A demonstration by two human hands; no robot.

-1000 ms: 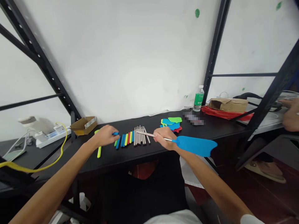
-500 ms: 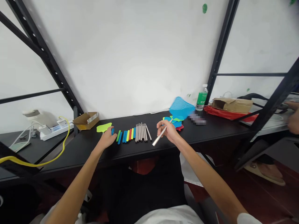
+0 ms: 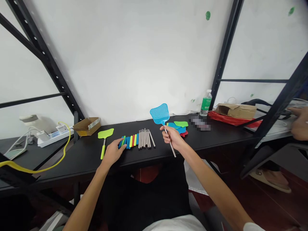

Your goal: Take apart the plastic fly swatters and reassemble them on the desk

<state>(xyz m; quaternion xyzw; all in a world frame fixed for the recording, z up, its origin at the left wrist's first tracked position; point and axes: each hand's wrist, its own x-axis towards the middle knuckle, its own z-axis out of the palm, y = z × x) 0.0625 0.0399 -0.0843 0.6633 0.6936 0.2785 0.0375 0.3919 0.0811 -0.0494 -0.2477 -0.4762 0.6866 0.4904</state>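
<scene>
I find the right hand (image 3: 171,136) clenched on a blue swatter (image 3: 160,114), raised over the table (image 3: 81,157) near its front edge, half built, no handle at its lower end. The left hand (image 3: 114,152) touches the row of handles (image 3: 133,141); whether it grasps one I cannot tell. One yellow-green swatter (image 3: 106,133) lies complete toward the left edge. Loose and outstanding: at least eight handles, about eight rods (image 3: 145,139) and, nearer the back edge, at least four heads (image 3: 180,130).

Fly swatter head (image 3: 160,113): was blue, netted with holes | other swatter head (image 3: 106,133): was yellow-green | handles (image 3: 131,141): were blue, green, yellow, red | rods (image 3: 144,139): were grey | table (image 3: 216,133): was black
</scene>
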